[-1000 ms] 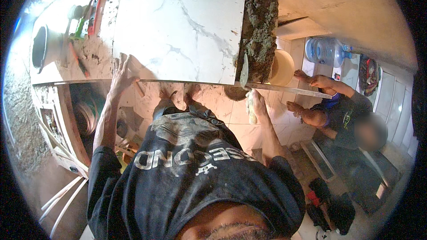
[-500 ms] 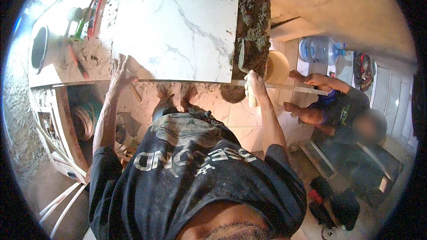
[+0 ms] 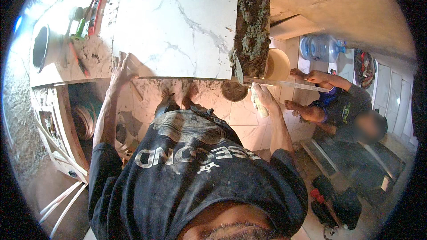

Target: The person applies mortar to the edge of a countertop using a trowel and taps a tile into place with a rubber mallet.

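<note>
My right hand (image 3: 265, 96) grips the pale handle of a trowel (image 3: 239, 70). The trowel's narrow-looking blade is at the front right corner of a large white marbled tile (image 3: 173, 26), beside a strip of wet grey mortar (image 3: 252, 26); whether it touches the tile edge I cannot tell. This mortar runs along the tile's right side and has a lumpy, furrowed top. At the tile's front left corner, my left hand (image 3: 121, 71) rests with fingers stretched out over the counter edge, holding nothing.
A red spirit level (image 3: 96, 13), an orange-handled tool (image 3: 78, 60) and a bucket (image 3: 40, 49) lie left on the counter. Beyond the mortar are a yellowish basin (image 3: 278, 64) and a blue water jug (image 3: 319, 49). A person (image 3: 349, 102) sits at right; a round mortar pan (image 3: 234, 91) stands below.
My right hand and the trowel have moved back toward me, the blade leaving the mortar's middle for the tile's corner. The mortar looks rougher near the front. My left hand stays nearly in place.
</note>
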Motion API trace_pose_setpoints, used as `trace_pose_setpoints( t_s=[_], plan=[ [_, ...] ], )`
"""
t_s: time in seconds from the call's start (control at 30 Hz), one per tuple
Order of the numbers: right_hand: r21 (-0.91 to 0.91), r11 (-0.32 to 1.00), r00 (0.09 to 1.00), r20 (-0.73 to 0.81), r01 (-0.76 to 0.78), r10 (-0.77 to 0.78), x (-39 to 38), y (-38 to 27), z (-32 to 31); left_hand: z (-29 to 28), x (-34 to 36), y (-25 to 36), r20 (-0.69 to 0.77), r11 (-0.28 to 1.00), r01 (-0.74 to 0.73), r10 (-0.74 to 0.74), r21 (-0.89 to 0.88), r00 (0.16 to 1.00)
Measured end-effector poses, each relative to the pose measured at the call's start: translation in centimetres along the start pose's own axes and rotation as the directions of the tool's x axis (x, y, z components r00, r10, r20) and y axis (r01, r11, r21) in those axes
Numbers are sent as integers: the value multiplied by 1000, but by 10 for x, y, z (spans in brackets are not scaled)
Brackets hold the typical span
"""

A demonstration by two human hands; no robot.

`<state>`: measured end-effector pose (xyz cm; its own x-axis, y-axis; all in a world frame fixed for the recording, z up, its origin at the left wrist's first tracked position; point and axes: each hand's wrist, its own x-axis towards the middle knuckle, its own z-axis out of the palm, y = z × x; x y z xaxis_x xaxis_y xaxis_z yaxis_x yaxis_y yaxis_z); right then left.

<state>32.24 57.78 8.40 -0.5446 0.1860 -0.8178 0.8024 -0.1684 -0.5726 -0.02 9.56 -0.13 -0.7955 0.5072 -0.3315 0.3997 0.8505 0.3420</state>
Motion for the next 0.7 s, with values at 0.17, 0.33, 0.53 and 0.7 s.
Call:
trace_pose_setpoints(
  t_s=[0.17, 0.33, 0.53, 0.7],
  plan=[
    [37, 991, 991, -21, -131, 132, -8, -6, 3, 4, 1, -1, -22, 999, -43, 43, -10, 999],
    [-7, 1000, 999, -50, -15, 14, -8, 0, -3, -6, -6, 15, -38, 1000, -4, 4, -13, 999],
    [-48, 998, 991, -125, 47, -53, 19, -23, 12, -15, -6, 25, -39, 998, 0, -2, -56, 999],
    [-38, 996, 996, 30, -81, 82, -6, -12, 6, -10, -5, 21, -36, 998, 45, -46, -32, 998]
  ],
)
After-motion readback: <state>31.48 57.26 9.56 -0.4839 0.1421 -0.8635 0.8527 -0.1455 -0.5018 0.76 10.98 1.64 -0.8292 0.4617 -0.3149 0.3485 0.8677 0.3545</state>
